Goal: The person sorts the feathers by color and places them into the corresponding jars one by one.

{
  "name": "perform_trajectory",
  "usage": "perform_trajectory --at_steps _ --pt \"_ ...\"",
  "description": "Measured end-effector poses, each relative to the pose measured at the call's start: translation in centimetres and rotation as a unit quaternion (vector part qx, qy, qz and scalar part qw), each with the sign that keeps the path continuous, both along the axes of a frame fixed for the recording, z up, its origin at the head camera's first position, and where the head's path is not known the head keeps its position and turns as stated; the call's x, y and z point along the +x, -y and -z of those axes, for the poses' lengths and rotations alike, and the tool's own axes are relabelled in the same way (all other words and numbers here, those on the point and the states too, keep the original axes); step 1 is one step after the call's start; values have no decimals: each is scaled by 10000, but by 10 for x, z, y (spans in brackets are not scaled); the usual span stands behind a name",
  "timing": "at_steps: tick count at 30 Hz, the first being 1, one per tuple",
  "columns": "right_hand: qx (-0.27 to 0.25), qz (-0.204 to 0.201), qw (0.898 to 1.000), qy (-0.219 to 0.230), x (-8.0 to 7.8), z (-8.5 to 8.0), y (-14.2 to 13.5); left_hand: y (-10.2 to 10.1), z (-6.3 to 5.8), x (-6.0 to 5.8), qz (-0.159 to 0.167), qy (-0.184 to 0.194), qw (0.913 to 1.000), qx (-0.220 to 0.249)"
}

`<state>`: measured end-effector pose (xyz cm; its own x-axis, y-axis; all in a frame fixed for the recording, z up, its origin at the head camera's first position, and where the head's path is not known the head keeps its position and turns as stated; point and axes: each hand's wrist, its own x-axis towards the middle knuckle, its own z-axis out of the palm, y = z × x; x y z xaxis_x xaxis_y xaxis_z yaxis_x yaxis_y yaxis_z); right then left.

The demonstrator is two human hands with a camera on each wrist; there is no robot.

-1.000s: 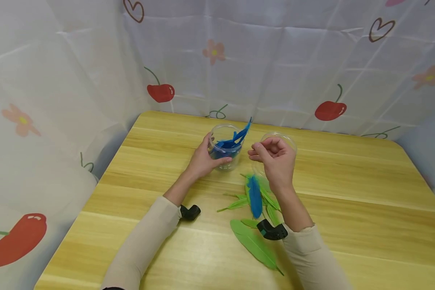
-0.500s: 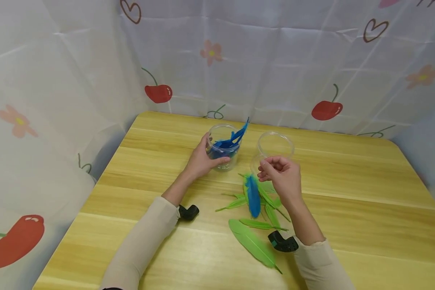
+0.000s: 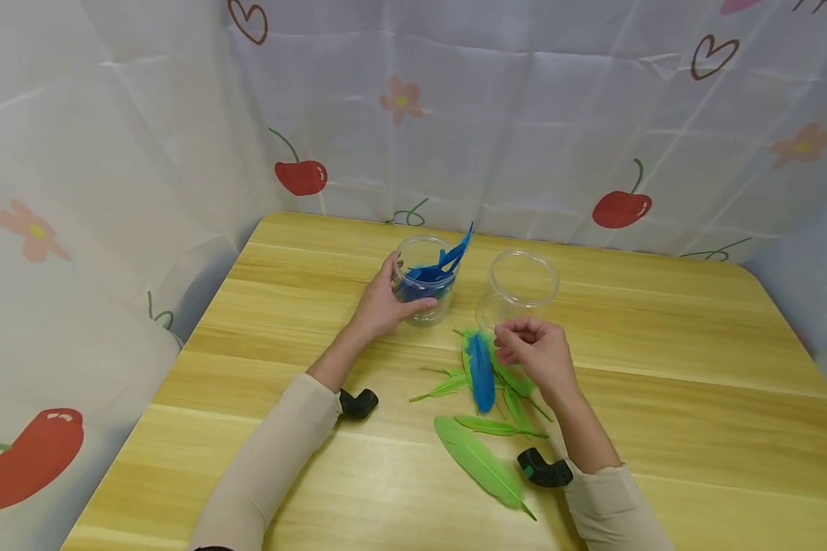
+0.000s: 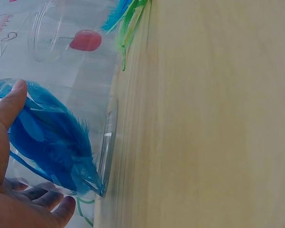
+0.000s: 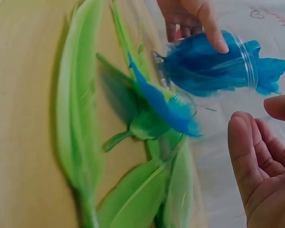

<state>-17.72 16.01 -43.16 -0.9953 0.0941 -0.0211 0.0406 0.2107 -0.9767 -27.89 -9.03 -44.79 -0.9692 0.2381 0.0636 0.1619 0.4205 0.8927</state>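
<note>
My left hand [image 3: 384, 306] grips a clear plastic jar [image 3: 430, 312], with the thumb across its near side. Blue feathers [image 4: 52, 137] fill much of it in the left wrist view, and one sticks up past the rim. My right hand [image 3: 540, 356] hovers beside a loose blue feather [image 3: 482, 375], which lies on a pile of green feathers [image 3: 448, 388]. In the right wrist view its thumb and bent fingers [image 5: 242, 147] are apart, with nothing between them. A larger green feather [image 3: 478, 459] lies closer to me.
A second clear jar [image 3: 524, 304] stands just beyond my right hand; no feathers show in it. All of this is on a wood-grain table [image 3: 675, 360]. Behind it hangs a white curtain [image 3: 510, 145] printed with cherries and hearts.
My right hand has come down and toward me, from in front of the second jar to beside the feather pile. My left hand keeps its hold on the jar.
</note>
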Motion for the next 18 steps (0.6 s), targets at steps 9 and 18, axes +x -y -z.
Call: perform_trajectory --at_steps 9,18 --pt "1106 -400 9912 612 -5 8 -2 1 -1 0 -41 74 10000 1" --pt "1993 -773 9720 977 -12 11 1 0 -2 1 -55 74 10000 -30"
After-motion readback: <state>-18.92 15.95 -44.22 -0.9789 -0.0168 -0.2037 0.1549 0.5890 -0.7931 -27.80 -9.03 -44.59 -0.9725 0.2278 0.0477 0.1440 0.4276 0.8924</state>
